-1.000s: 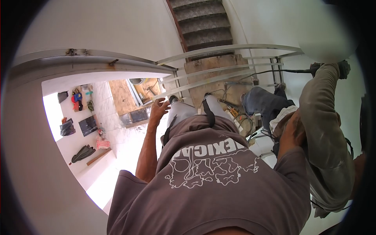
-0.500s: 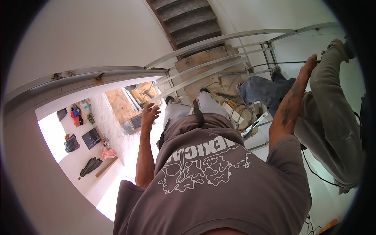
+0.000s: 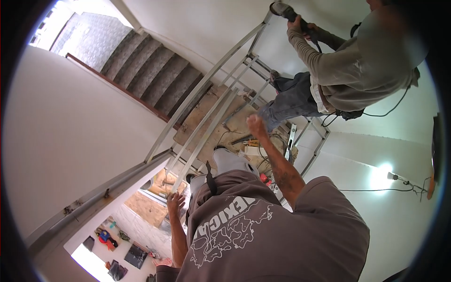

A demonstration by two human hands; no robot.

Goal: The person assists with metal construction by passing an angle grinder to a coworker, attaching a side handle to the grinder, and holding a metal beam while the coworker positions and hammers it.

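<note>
My left hand (image 3: 176, 202) hangs at my left side near the lower ends of the metal railing bars, its fingers loosely curled and apart, holding nothing. In front of my body, my right hand (image 3: 256, 126) is raised with the fingers folded in; nothing shows sticking out of it. Beyond it are the jeans of a co-worker (image 3: 357, 66), who stands to the right. The co-worker's hands grip an angle grinder (image 3: 303, 24), its head close to the upper end of the metal railing (image 3: 213, 77).
Dark stairs (image 3: 150, 75) rise beyond the railing. Tools and coiled cable (image 3: 277, 143) lie on the worn landing (image 3: 195, 127) by my feet. A level (image 3: 292, 134) leans nearby. A lit lamp (image 3: 391, 176) hangs at right. Below left, boards and bags lie on a lower floor.
My view has turned to the right. My right hand has come away from the black cable beside the co-worker and moved in front of me. The co-worker's grinder is now in view.
</note>
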